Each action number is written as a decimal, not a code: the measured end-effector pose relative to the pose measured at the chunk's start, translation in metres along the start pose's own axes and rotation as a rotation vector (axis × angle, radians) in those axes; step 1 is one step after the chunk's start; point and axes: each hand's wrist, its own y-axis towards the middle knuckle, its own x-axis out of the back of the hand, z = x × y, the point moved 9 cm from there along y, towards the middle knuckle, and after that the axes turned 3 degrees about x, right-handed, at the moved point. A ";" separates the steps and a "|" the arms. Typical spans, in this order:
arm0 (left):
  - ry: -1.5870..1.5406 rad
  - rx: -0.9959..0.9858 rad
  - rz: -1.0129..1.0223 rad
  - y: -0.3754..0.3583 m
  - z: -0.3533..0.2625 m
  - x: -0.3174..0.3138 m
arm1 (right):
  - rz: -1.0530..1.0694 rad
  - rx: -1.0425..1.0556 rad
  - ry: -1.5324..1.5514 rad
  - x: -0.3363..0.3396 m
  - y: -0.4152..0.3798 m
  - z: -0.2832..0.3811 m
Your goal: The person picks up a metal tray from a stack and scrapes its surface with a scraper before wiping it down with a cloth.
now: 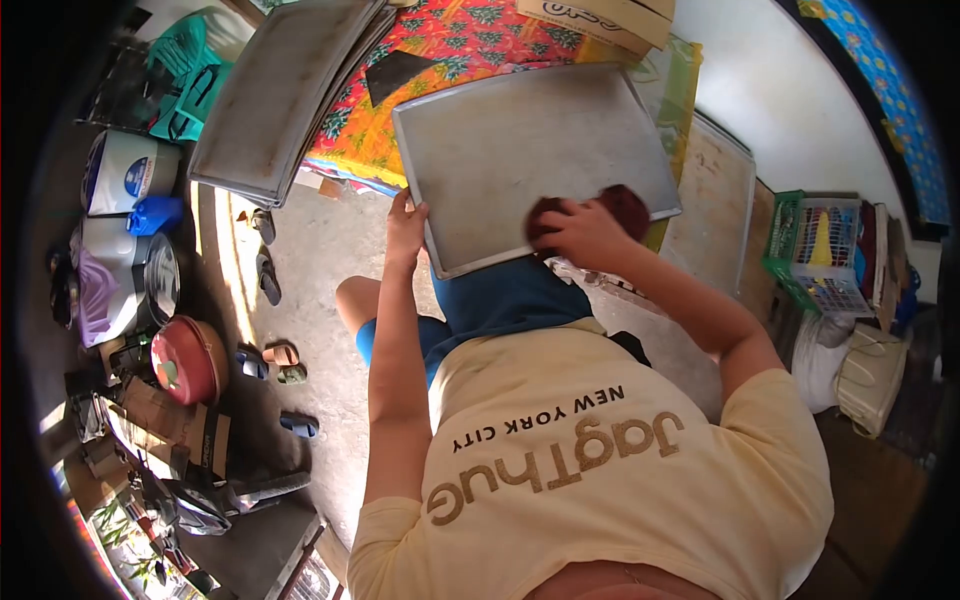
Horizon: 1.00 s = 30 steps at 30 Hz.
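A large grey metal tray (pixel 530 150) lies tilted between the table's edge and my lap. My left hand (pixel 405 228) grips its left rim, with the thumb on the upper side and the fingers at the edge. On the tray's lower right part, my right hand (pixel 583 236) is closed on a dark red cloth (pixel 622 208), which bunches out on both sides of the fingers and touches the tray's surface.
Stacked metal trays (pixel 290 90) overhang the left of a table with a floral cloth (pixel 450 40). A cardboard box (pixel 600 22) sits at the back. Another tray (pixel 705 200) stands at the right, near a green basket (pixel 785 235). Slippers (pixel 282 354) lie on the floor.
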 end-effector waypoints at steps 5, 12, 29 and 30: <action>-0.056 -0.012 0.044 0.010 0.012 -0.002 | -0.081 -0.328 -0.119 0.022 -0.116 -0.091; 0.018 0.016 0.040 0.006 0.000 -0.003 | 0.218 -0.754 -0.364 0.028 -0.199 -0.198; 0.838 0.005 -0.366 -0.001 -0.001 -0.001 | -0.475 -0.344 0.059 0.007 0.091 -0.013; 0.833 0.001 -0.371 -0.003 -0.001 -0.002 | -0.353 -0.480 0.018 0.004 0.085 -0.045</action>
